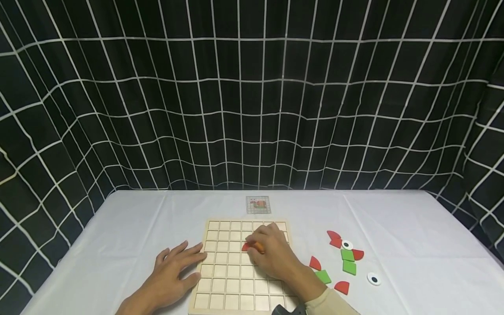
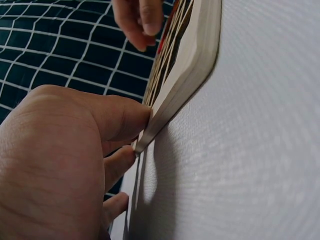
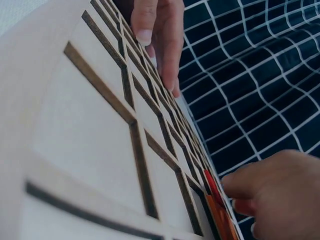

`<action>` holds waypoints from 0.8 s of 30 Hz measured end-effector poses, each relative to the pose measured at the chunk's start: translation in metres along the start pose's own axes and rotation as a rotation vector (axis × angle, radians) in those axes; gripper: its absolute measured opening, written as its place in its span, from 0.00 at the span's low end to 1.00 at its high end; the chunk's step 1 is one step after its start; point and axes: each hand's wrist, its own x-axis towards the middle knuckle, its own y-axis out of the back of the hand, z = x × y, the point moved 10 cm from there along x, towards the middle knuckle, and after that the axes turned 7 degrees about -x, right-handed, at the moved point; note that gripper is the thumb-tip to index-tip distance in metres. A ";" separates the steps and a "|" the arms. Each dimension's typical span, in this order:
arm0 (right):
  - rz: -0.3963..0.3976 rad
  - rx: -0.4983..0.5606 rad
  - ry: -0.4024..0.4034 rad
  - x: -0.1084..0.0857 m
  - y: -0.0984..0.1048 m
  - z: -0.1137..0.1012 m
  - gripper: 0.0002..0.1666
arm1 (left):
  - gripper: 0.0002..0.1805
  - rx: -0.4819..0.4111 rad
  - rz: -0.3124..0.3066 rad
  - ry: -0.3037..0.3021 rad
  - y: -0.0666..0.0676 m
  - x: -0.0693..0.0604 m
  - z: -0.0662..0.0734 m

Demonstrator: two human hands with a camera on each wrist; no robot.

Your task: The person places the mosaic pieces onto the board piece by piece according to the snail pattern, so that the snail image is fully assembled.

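A wooden grid board (image 1: pixel 224 284) lies flat on the white table. My left hand (image 1: pixel 173 271) rests beside its left edge, fingers spread, with the thumb and fingertips touching the rim. Over the upper middle of the board, my right hand (image 1: pixel 271 251) has its fingers curled down. It pinches a red quarter-circle piece (image 1: pixel 245 246) between thumb and fingertips, low over the squares. An orange piece (image 1: pixel 259 247) sits on the grid under that hand, partly hidden. The right wrist view shows the red piece (image 3: pixel 212 184) against the fingertips, beside the orange piece (image 3: pixel 222 217).
Right of the board lie several red quarter-circle pieces (image 1: pixel 342 287), green squares (image 1: pixel 349 267) and white eye discs (image 1: pixel 373 278). A small picture card (image 1: pixel 258 204) lies behind the board. A black gridded curtain (image 1: pixel 252 96) hangs behind the table.
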 end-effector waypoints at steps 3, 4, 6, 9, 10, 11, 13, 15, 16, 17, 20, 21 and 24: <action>0.007 0.028 -0.036 0.002 0.003 0.001 0.08 | 0.22 0.001 0.003 0.004 0.002 -0.001 0.000; 0.008 0.041 -0.055 0.003 0.005 0.002 0.08 | 0.22 0.002 0.004 0.006 0.002 -0.001 0.000; 0.008 0.054 -0.094 0.004 0.010 0.004 0.09 | 0.22 0.000 0.001 0.007 0.001 -0.001 0.000; 0.014 0.068 -0.111 0.005 0.023 0.003 0.10 | 0.22 -0.004 -0.003 0.002 0.000 0.000 0.000; 0.015 0.070 -0.113 0.005 0.028 0.003 0.11 | 0.22 -0.003 -0.002 0.001 -0.001 0.001 0.000; 0.017 0.071 -0.113 0.006 0.033 0.003 0.12 | 0.22 -0.003 0.000 -0.001 0.000 0.001 0.000; 0.027 0.075 -0.113 0.005 0.044 0.004 0.13 | 0.22 -0.003 0.005 -0.008 0.000 0.002 0.000; 0.039 0.071 -0.130 0.002 0.056 0.009 0.14 | 0.22 0.000 0.008 -0.011 -0.001 0.002 0.000; 0.045 0.060 -0.140 0.000 0.062 0.012 0.14 | 0.22 0.002 0.009 -0.015 -0.001 0.002 0.000; 0.051 0.047 -0.150 -0.003 0.067 0.016 0.14 | 0.22 0.004 0.008 -0.014 -0.001 0.002 0.000; 0.063 0.006 -0.181 -0.012 0.083 0.027 0.15 | 0.22 0.009 0.007 -0.014 -0.002 0.002 -0.001; 0.065 -0.009 -0.195 -0.015 0.087 0.031 0.15 | 0.22 0.006 0.008 -0.011 -0.002 0.002 -0.001; 0.061 -0.028 -0.212 -0.025 0.098 0.042 0.17 | 0.21 -0.006 0.010 -0.002 -0.001 0.001 -0.002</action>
